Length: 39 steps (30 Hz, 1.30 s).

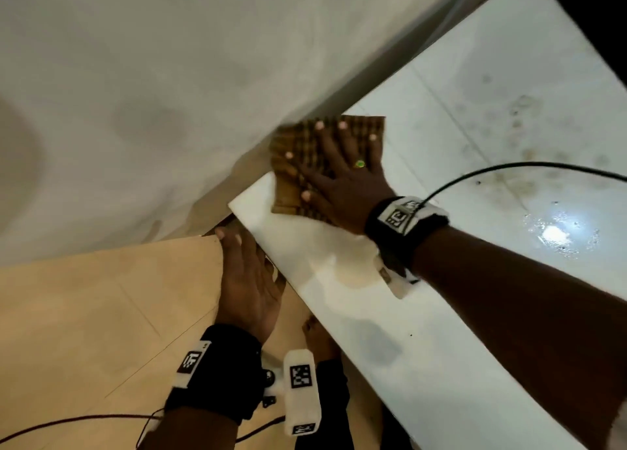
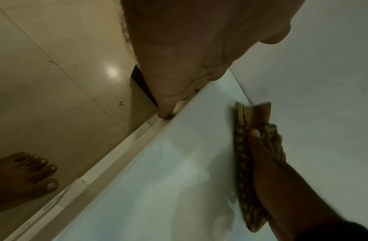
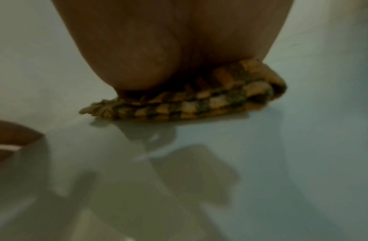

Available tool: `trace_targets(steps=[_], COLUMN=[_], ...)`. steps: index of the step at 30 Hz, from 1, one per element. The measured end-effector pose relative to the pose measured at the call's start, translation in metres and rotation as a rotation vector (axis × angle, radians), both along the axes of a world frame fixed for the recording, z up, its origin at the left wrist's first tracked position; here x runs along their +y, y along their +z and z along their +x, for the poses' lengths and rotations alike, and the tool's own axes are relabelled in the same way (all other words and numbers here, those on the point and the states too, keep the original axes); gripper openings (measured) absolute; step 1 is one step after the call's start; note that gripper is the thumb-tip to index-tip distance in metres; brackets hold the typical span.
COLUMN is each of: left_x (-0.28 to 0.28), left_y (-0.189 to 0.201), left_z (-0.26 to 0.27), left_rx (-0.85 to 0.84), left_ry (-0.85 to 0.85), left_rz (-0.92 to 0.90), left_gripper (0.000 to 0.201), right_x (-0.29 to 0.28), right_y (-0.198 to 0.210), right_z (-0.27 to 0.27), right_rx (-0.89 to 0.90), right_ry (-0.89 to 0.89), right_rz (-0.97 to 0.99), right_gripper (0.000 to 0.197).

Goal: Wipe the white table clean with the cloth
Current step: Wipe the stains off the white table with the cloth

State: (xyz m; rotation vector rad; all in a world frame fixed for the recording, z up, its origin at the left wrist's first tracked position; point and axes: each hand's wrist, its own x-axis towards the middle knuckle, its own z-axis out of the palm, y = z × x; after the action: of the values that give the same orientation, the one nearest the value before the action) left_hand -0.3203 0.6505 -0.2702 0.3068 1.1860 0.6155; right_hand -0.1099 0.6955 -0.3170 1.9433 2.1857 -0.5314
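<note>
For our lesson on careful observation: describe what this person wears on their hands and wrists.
Both wrists carry black bands with white blocks printed with black square codes. The right hand wears a gold ring with a green stone; a black cable runs from its band. A dark reddish cable trails from the left hand band.

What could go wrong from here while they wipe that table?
The cloth is already at the white table's far corner, so another push might slide it off the edge. The right hand trails a black cable that could drag over wiped areas. The left hand only steadies the rim, so hard strokes might shift the table.
</note>
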Motion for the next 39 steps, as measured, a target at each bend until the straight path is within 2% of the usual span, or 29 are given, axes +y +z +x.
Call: trace_targets(steps=[2,4,6,8,11,13,15,17,19,21,24,26,28,30,31,33,34,36,39], left_x=[-0.001,-0.003,-0.009,-0.014,-0.013,-0.002,0.002,0.004,0.005,0.007,0.012,0.016,0.017,0.013,0.011,0.010,0.013,0.023,0.045], left_y=[-0.001,-0.001,0.001,0.002,0.004,0.007,0.007,0.006,0.007,0.008,0.010,0.015,0.019,0.022,0.024,0.031,0.036,0.041,0.032], left_z=[-0.005,-0.010,-0.015,-0.018,-0.013,-0.009,-0.006,-0.005,-0.006,-0.006,0.000,0.007,0.015,0.023,0.025,0.032,0.036,0.046,0.078], left_rx=[0.009,0.017,0.066,0.124,0.123,0.111,0.100,0.120,0.148,0.162,0.163,0.162,0.177,0.238,0.269,0.386,0.482,0.672,0.777], left_ry=[0.011,0.053,0.103,0.086,0.028,-0.010,-0.018,-0.030,-0.045,-0.070,-0.077,-0.055,-0.030,-0.051,-0.063,-0.154,-0.260,-0.512,-0.901], left_rz=[-0.023,-0.051,-0.094,-0.112,-0.068,-0.040,-0.032,-0.030,-0.032,-0.041,-0.051,-0.050,-0.042,-0.006,0.001,0.057,0.125,0.316,0.548], left_gripper=[0.086,0.090,0.089,0.089,0.096,0.096,0.096,0.092,0.088,0.085,0.072,0.067,0.066,0.067,0.070,0.086,0.091,0.080,0.075], right_x=[-0.021,-0.073,-0.125,-0.143,-0.098,-0.044,-0.007,-0.002,-0.039,-0.101,-0.179,-0.186,-0.150,-0.101,-0.082,-0.070,-0.082,-0.127,-0.196], right_y=[0.000,0.004,0.009,0.011,0.006,0.004,-0.001,-0.002,-0.001,0.006,0.016,0.014,0.009,0.003,-0.001,-0.003,-0.004,0.001,0.010], right_z=[-0.028,-0.038,-0.022,0.014,0.051,0.046,0.021,-0.007,-0.032,-0.041,0.000,0.040,0.058,0.045,0.030,0.006,0.001,-0.004,0.032], right_rx=[0.011,0.060,0.064,0.053,-0.019,-0.012,-0.017,-0.028,0.020,0.065,0.049,-0.001,-0.033,-0.011,-0.001,0.037,0.052,0.063,0.029], right_ry=[0.141,0.229,0.295,0.298,0.054,-0.093,-0.081,0.002,0.097,0.198,0.247,0.153,-0.035,-0.203,-0.232,-0.206,-0.172,-0.083,-0.113], right_rz=[0.066,0.128,0.117,0.078,0.008,-0.008,0.001,0.052,0.138,0.168,0.096,0.075,0.068,0.068,0.079,0.135,0.171,0.208,0.164], right_gripper=[0.064,0.060,0.057,0.054,0.058,0.062,0.063,0.063,0.061,0.055,0.053,0.050,0.054,0.059,0.061,0.061,0.059,0.055,0.057])
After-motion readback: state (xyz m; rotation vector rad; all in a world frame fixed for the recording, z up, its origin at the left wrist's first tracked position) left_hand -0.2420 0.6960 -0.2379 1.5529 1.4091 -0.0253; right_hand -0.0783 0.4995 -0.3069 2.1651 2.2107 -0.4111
